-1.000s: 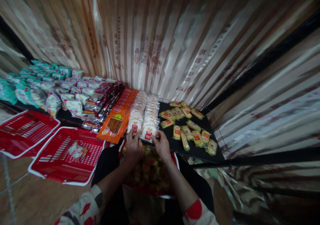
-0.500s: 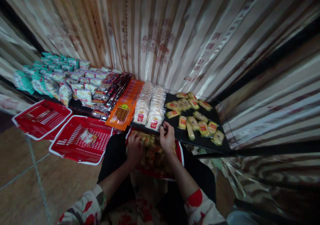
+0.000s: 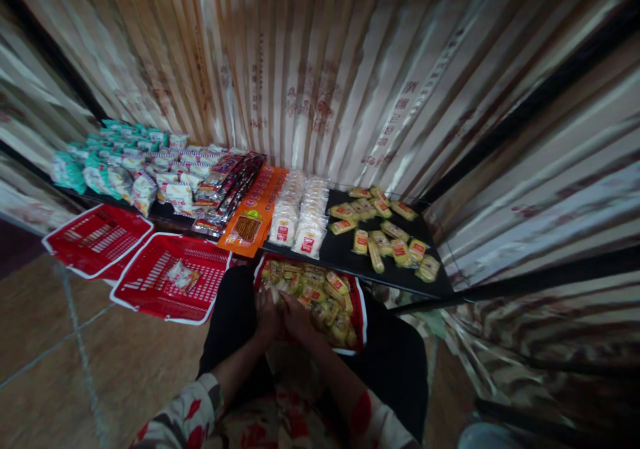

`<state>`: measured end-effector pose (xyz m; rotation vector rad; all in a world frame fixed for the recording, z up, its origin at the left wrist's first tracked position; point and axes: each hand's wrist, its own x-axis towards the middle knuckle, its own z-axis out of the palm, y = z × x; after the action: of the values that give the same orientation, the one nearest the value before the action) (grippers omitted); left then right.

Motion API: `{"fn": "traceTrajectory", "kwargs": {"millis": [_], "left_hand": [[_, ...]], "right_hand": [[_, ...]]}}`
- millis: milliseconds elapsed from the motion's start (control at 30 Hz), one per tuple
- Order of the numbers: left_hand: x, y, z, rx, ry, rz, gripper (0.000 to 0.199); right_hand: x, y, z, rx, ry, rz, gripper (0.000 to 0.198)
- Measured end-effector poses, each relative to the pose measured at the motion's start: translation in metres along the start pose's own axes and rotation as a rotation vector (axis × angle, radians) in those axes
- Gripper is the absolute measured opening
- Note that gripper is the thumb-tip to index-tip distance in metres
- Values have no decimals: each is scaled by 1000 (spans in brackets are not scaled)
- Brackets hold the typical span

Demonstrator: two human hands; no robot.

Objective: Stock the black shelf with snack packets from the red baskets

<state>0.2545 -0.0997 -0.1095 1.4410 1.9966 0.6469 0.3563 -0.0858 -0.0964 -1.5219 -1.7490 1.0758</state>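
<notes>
A red basket with a white rim (image 3: pixel 363 319) rests on my lap, full of yellow-wrapped snack packets (image 3: pixel 320 296). At its left side my left hand (image 3: pixel 268 316) and my right hand (image 3: pixel 296 317) are close together over the packets. Their fingers are bent inward, and a small pale bit shows between them, too blurred to name. Just beyond the basket, two rows of white round rice cracker packets (image 3: pixel 309 236) stand on the black shelf (image 3: pixel 345 252). More yellow packets (image 3: pixel 400 249) lie scattered on the shelf's right part.
An orange pretzel-stick bag (image 3: pixel 245 226), dark shiny packets (image 3: pixel 225 189), white packets (image 3: pixel 175 192) and green packets (image 3: pixel 70 169) line the shelf leftward. Two red baskets stand below left; the nearer basket (image 3: pixel 145 306) holds one packet (image 3: pixel 183 276). Pleated curtain (image 3: pixel 310 69) hangs behind.
My right hand has drawn back from the shelf edge by the rice crackers, down and left to meet my left hand. The view has shifted slightly.
</notes>
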Motion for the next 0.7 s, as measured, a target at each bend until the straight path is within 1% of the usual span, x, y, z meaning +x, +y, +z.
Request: {"fn": "traceTrajectory", "kwargs": {"millis": [100, 200, 433, 567, 700], "left_hand": [[-6, -5, -2, 68, -12, 85, 49], [-13, -3, -8, 129, -36, 127, 47], [-27, 23, -19, 156, -187, 270, 48], [-28, 38, -24, 148, -219, 356, 46], [-23, 51, -32, 126, -269, 516, 40]], "right_hand": [[-3, -3, 3, 16, -20, 19, 36], [-10, -7, -3, 26, -7, 69, 37], [-32, 1, -25, 37, 155, 130, 39], [-35, 5, -34, -35, 237, 63, 42], [-35, 5, -41, -153, 235, -17, 48]]}}
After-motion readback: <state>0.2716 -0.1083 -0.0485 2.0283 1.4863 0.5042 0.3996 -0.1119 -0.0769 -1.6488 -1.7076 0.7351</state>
